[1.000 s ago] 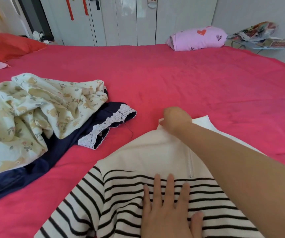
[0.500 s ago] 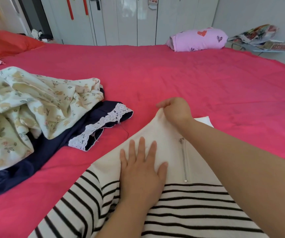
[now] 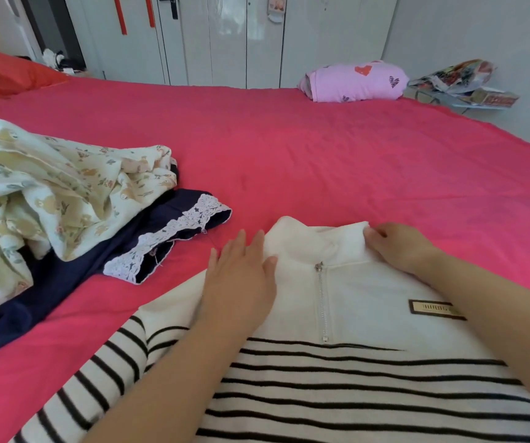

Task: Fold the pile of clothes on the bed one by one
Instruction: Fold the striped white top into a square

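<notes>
A white sweater (image 3: pixel 365 318) with black stripes, a short zip and a dark chest label lies flat on the pink bed (image 3: pixel 337 155), collar pointing away from me. My left hand (image 3: pixel 241 279) presses flat on its left shoulder with straight fingers. My right hand (image 3: pixel 397 247) pinches the right corner of the collar. To the left lies the pile: a cream floral garment (image 3: pixel 49 193) on top of a navy garment with white lace trim (image 3: pixel 161 231).
A folded lilac garment with hearts (image 3: pixel 356 81) sits at the bed's far edge. Red pillows (image 3: pixel 4 71) lie at the far left. A stack of papers and bags (image 3: pixel 461 84) rests beyond the bed's right corner. White wardrobe doors (image 3: pixel 225 36) stand behind.
My left hand slid up from the stripes to the sweater's left shoulder. My right hand moved right along the collar, spreading it open so the zip and label now show.
</notes>
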A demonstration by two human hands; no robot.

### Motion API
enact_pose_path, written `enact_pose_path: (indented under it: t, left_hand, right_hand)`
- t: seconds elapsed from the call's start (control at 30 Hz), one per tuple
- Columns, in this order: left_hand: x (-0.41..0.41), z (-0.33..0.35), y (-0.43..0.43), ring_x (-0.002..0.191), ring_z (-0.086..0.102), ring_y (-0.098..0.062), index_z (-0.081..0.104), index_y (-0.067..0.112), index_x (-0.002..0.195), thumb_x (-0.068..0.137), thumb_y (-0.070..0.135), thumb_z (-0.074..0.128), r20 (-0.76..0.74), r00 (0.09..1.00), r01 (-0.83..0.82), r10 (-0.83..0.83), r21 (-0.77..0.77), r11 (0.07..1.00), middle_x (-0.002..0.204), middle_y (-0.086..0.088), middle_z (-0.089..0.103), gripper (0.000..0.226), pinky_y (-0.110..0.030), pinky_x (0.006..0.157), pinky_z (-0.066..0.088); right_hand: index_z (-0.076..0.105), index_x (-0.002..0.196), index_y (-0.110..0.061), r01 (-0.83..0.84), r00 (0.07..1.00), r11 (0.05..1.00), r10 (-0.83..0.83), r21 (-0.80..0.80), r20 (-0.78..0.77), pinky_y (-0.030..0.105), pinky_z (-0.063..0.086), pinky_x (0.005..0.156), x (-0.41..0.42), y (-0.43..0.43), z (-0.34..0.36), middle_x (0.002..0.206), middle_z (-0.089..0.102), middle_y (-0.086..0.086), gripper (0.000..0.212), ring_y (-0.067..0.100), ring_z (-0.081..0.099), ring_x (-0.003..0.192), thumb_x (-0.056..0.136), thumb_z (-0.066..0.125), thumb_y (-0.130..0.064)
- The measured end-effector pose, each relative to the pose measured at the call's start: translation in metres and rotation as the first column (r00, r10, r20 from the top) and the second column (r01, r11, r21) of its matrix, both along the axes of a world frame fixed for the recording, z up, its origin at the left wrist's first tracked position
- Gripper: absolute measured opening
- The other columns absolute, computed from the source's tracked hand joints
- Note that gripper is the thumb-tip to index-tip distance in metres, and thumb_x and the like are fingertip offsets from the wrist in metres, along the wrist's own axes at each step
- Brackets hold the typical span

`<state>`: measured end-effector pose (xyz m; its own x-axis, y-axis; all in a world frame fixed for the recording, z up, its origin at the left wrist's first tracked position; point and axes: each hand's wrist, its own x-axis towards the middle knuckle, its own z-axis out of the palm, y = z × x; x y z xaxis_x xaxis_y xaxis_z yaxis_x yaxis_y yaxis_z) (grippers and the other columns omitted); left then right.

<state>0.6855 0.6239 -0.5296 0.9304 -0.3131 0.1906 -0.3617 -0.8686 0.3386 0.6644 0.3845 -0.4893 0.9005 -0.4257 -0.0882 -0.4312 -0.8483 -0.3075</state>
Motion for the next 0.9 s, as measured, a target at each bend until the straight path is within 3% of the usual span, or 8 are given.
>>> enact_pose_path:
  t: [0.17, 0.27, 0.33, 0.47, 0.53, 0.67, 0.77, 0.9]
  left_hand:
    - [0.043, 0.018, -0.031, 0.105, 0.054, -0.032, 0.059, 0.006, 0.100, 0.098, 0.042, 0.033, -0.284, 0.957, -0.130, 0.068, -0.206, 0.970, 0.107, -0.013, 0.062, 0.044, -0.037, 0.086, 0.042]
    - [0.054, 0.011, -0.036, 0.077, 0.050, -0.031, 0.044, 0.010, 0.063, 0.093, 0.028, 0.047, -0.224, 0.959, -0.263, 0.173, -0.481, 0.836, 0.070, -0.012, 0.053, 0.035, -0.033, 0.058, 0.029]
    - [0.051, 0.001, -0.037, 0.068, 0.041, -0.028, 0.037, 0.012, 0.057, 0.092, 0.023, 0.050, -0.179, 0.950, -0.312, 0.256, -0.530, 0.788, 0.068, -0.019, 0.049, 0.039, -0.035, 0.055, 0.022]
    - [0.042, -0.011, -0.044, 0.100, 0.052, -0.032, 0.060, 0.010, 0.099, 0.093, 0.021, 0.044, -0.107, 0.941, -0.337, 0.321, -0.372, 0.865, 0.108, -0.013, 0.061, 0.020, -0.039, 0.081, 0.039]
    - [0.039, -0.005, -0.045, 0.121, 0.044, -0.027, 0.051, 0.016, 0.127, 0.094, 0.020, 0.044, -0.042, 0.952, -0.297, 0.304, -0.378, 0.877, 0.128, -0.006, 0.053, 0.034, -0.041, 0.096, 0.032]
    - [0.015, -0.004, -0.041, 0.136, 0.033, -0.022, 0.039, 0.012, 0.140, 0.094, 0.035, 0.034, 0.321, 0.947, 0.099, -0.007, -0.273, 0.957, 0.145, -0.007, 0.041, 0.052, -0.041, 0.109, 0.021]
    - [0.003, -0.024, -0.036, 0.146, 0.001, -0.017, 0.007, 0.023, 0.150, 0.097, 0.049, 0.015, 0.010, 0.967, 0.247, -0.253, 0.182, 0.952, 0.159, 0.000, 0.004, 0.061, -0.042, 0.115, -0.004]
    - [-0.001, -0.018, -0.031, 0.145, -0.008, -0.017, -0.002, 0.027, 0.150, 0.097, 0.051, 0.013, -0.118, 0.964, 0.261, -0.236, 0.297, 0.918, 0.159, 0.003, -0.006, 0.060, -0.042, 0.114, -0.011]
  right_hand:
    - [0.049, 0.078, -0.008, 0.092, 0.943, 0.991, -0.117, 0.093, 0.311, 0.031, 0.028, 0.064, 0.009, -0.008, -0.010, 0.075, 0.053, 0.008, 0.030, 0.026, 0.047, 0.076, 0.095, 0.047, -0.033]
    - [0.046, 0.086, -0.011, 0.157, 0.833, 0.974, -0.219, 0.163, 0.508, 0.033, 0.029, 0.065, 0.015, -0.015, -0.011, 0.078, 0.052, 0.007, 0.023, 0.026, 0.045, 0.076, 0.094, 0.047, -0.033]
    - [0.044, 0.089, -0.012, 0.189, 0.838, 0.972, -0.233, 0.137, 0.493, 0.035, 0.031, 0.065, 0.016, -0.014, -0.021, 0.081, 0.053, 0.010, 0.019, 0.030, 0.049, 0.079, 0.095, 0.045, -0.030]
    - [0.050, 0.109, -0.011, 0.194, 0.916, 0.979, -0.204, 0.065, 0.345, 0.039, 0.039, 0.076, 0.009, -0.003, -0.039, 0.108, 0.059, 0.019, 0.021, 0.036, 0.055, 0.102, 0.095, 0.042, -0.024]
    - [0.052, 0.118, -0.010, 0.173, 0.921, 0.985, -0.159, -0.008, 0.356, 0.043, 0.039, 0.089, 0.007, 0.000, -0.028, 0.117, 0.053, 0.020, 0.029, 0.037, 0.050, 0.112, 0.094, 0.044, -0.024]
    - [0.057, 0.121, -0.010, -0.052, 0.899, 0.964, 0.159, -0.261, 0.408, 0.043, 0.038, 0.093, -0.005, 0.020, -0.008, 0.120, 0.056, 0.018, 0.045, 0.036, 0.050, 0.112, 0.091, 0.039, -0.038]
    - [0.021, 0.147, -0.016, -0.315, 0.939, 0.890, 0.342, -0.330, 0.025, 0.047, 0.016, 0.113, -0.035, 0.037, -0.031, 0.155, 0.021, 0.006, 0.070, 0.025, 0.022, 0.142, 0.090, 0.014, -0.055]
    - [-0.003, 0.150, -0.023, -0.296, 0.954, 0.882, 0.250, -0.367, -0.168, 0.050, -0.004, 0.115, -0.046, 0.031, -0.042, 0.159, -0.005, -0.002, 0.060, 0.021, -0.003, 0.146, 0.097, 0.008, -0.049]
